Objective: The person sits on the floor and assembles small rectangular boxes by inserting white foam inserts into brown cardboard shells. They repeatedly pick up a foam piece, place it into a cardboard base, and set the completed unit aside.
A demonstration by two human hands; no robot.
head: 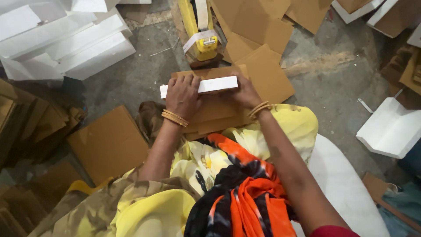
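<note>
A long white strip-shaped box piece [217, 84] stands on edge on a stack of brown cardboard sheets [219, 116] in front of my knees. My left hand [183, 94] presses over its left part, fingers curled across the top. My right hand [246, 93] holds its right end from behind. Both wrists wear gold bangles. The strip's far left end pokes out past my left hand.
A yellow tape dispenser [200, 30] lies just beyond the stack. Loose brown cardboard sheets [258, 30] spread behind it, and another sheet [109, 142] lies at my left. White box shells [66, 39] pile at the top left, one more white shell [390, 129] at the right.
</note>
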